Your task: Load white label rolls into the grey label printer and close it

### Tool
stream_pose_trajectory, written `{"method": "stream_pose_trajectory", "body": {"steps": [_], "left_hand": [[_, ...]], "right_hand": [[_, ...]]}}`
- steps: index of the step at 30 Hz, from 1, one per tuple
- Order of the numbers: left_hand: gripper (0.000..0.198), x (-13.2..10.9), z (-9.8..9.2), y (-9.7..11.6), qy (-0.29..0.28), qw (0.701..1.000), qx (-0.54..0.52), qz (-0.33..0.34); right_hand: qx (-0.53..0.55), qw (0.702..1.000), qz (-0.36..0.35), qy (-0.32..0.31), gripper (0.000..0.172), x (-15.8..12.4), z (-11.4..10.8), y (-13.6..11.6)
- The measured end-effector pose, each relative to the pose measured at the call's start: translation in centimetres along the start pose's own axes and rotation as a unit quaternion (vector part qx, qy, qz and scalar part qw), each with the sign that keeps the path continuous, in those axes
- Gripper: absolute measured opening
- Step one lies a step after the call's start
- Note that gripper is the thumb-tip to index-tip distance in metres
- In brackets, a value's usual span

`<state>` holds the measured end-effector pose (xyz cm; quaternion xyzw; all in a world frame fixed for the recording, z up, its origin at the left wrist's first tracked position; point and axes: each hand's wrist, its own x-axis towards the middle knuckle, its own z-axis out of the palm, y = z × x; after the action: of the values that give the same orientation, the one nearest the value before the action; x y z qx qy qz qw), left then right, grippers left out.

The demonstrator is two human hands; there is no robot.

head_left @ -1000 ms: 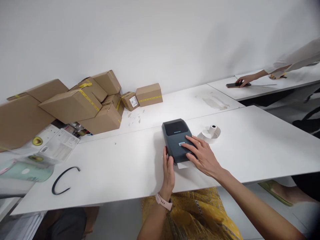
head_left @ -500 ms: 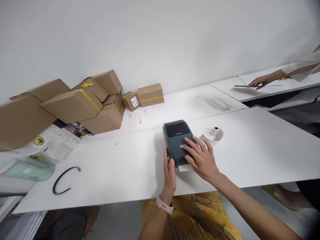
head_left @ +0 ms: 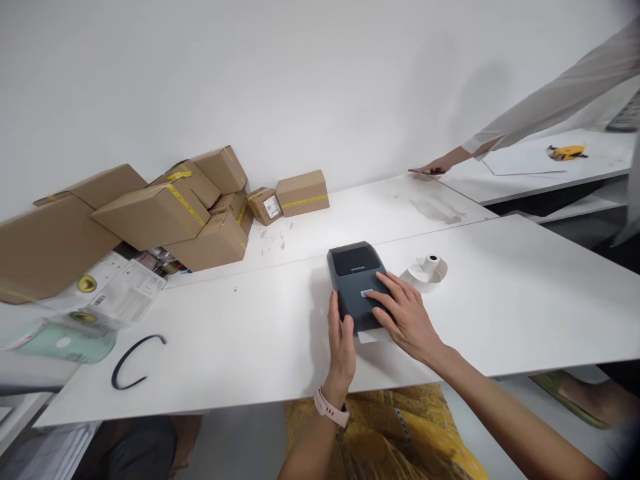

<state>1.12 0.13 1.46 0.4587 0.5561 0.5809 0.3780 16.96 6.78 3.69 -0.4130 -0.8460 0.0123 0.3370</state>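
A dark teal label printer [head_left: 353, 303] lies on the white table in front of me, with a strip of white paper [head_left: 369, 336] sticking out of its near end. My left hand [head_left: 342, 340] grips the printer's near left corner, fingers along the side and thumb at the front. Spread over the top is my right hand [head_left: 407, 319], one fingertip at the light blue button [head_left: 367, 293] and the other fingers apart. Whether the button is pressed down I cannot tell. Just right of the printer stands a small white paper roll [head_left: 431, 265], its loose end curled around it.
Cardboard boxes [head_left: 150, 213] with yellow tape are piled at the back left. Nearer lie clear packs with avocado pictures [head_left: 120, 293], a mint green pouch [head_left: 70, 341] and a dark headband [head_left: 125, 363]. A co-worker's hand [head_left: 440, 167] holds a thin object at the back right.
My right hand's fingers have drawn slightly closer together over the button; the printer stays in place. The co-worker's hand has moved left along the back table with the thin object.
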Motion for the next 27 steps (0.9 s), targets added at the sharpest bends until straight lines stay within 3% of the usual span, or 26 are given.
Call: {"method": "stream_pose_trajectory", "body": {"steps": [4, 8, 10, 12, 14, 16, 21, 27], "left_hand": [[0.060, -0.2, 0.2, 0.2, -0.004, 1.000, 0.004, -0.001], [0.079, -0.7, 0.4, -0.7, -0.008, 1.000, 0.011, 0.002], [0.087, -0.9, 0.4, -1.3, -0.008, 1.000, 0.009, 0.000], [0.088, -1.0, 0.3, -1.7, -0.009, 1.000, -0.004, -0.003], [0.085, -1.1, 0.3, -2.0, -0.011, 1.000, -0.018, -0.006], [0.085, -1.1, 0.3, -2.3, -0.006, 1.000, -0.026, -0.008], [0.090, -1.0, 0.5, -2.4, 0.003, 0.999, -0.047, -0.015], [0.090, -1.0, 0.5, -1.8, 0.002, 0.996, -0.082, -0.030]], "right_hand": [[0.042, 0.999, 0.003, 0.001, 0.033, 0.0, 0.0, 0.1], [0.130, 0.991, 0.030, 0.018, 0.037, -0.3, -0.4, 0.7], [0.183, 0.978, 0.101, 0.011, 0.047, -0.9, -0.6, 1.4], [0.245, 0.951, 0.187, -0.016, 0.058, -1.7, -0.4, 2.1], [0.310, 0.921, 0.231, -0.047, 0.062, -2.7, -0.1, 2.4], [0.357, 0.904, 0.226, -0.064, 0.063, -3.4, 0.4, 2.1], [0.367, 0.906, 0.211, -0.031, 0.064, -3.8, 1.2, 0.9], [0.405, 0.878, 0.254, -0.020, 0.068, -4.3, 2.3, 1.8]]}}
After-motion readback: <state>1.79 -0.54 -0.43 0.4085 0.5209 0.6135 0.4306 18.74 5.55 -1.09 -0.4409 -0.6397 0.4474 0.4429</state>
